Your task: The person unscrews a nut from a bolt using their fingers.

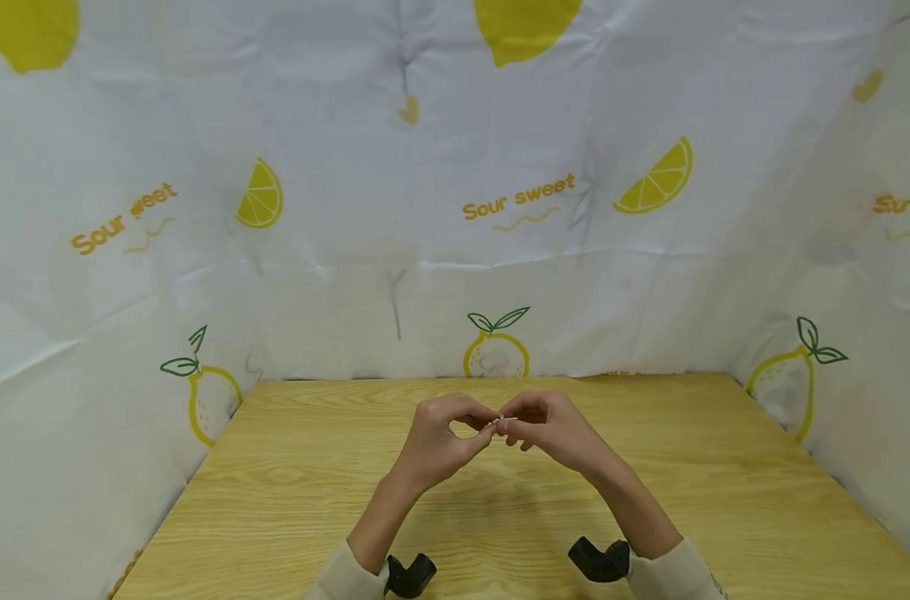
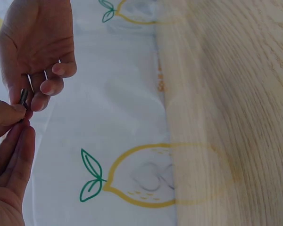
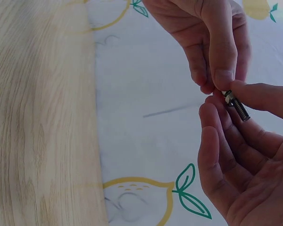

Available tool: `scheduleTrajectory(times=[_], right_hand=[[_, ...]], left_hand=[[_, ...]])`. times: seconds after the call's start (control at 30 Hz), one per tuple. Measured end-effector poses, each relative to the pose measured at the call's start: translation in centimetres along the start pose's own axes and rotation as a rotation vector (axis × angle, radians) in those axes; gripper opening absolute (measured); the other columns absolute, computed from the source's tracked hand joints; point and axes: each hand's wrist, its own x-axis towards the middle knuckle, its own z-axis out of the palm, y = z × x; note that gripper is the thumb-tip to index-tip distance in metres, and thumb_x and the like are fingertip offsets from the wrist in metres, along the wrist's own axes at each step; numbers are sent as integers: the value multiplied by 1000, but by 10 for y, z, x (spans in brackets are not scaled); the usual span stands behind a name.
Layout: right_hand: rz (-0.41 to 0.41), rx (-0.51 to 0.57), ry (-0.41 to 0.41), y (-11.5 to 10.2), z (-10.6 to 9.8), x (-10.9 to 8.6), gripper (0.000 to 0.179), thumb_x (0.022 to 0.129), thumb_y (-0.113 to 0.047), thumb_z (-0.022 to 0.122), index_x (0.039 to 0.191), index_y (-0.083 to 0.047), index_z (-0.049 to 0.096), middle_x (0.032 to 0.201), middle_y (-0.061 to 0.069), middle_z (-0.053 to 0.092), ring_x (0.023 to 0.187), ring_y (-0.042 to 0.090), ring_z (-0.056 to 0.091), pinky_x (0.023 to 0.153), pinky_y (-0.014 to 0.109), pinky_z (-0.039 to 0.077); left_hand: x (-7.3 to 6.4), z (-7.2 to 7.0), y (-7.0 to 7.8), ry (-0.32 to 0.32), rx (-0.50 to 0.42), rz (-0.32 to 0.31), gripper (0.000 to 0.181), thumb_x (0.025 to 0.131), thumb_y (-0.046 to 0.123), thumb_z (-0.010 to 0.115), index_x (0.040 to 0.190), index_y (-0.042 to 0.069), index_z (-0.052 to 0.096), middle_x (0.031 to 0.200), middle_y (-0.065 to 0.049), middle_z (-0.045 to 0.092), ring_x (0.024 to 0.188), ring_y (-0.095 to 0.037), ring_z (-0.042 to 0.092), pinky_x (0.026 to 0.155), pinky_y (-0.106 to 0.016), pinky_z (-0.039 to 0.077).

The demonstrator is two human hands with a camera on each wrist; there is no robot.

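A small threaded metal bolt [image 3: 242, 111] is held between both hands above the table, and a shiny nut [image 3: 229, 99] shows near the fingertips on it. The left hand [image 1: 440, 435] pinches one end of the bolt between thumb and fingers. From the other side, the right hand [image 1: 556, 427] pinches at the nut with its thumb and index finger, and the threaded end points out past them toward the right palm. Fingers hide part of the bolt; in the left wrist view only a short dark piece of the bolt [image 2: 23, 96] shows.
Below the hands lies a wood-grain table [image 1: 305, 492]. A white cloth [image 1: 335, 208] with lemon prints hangs behind it and along both sides. Black wrist mounts [image 1: 601, 560] sit at the sleeve cuffs.
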Motion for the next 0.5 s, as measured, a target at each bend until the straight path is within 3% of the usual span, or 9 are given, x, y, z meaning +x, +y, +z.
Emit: scheduleTrajectory(times=[0.3,0.5], right_hand=[[-54,-24,44,1,0,-1,17,96,-15,73,110,-5,75,103,13,75,84,16,72,67,30,61],[-60,-13,30,0,-1,-1,21,97,-18,74,113,-5,74,105,15,74,84,16,72,70,31,62]], left_hand=[[-1,0,0,-15,-23,-22,9,89,2,79,96,8,81,91,-5,79,76,-11,75,69,-20,62],[-1,0,1,-15,-13,-18,10,89,1,77,95,8,80,89,-5,79,76,-10,75,71,-16,61]])
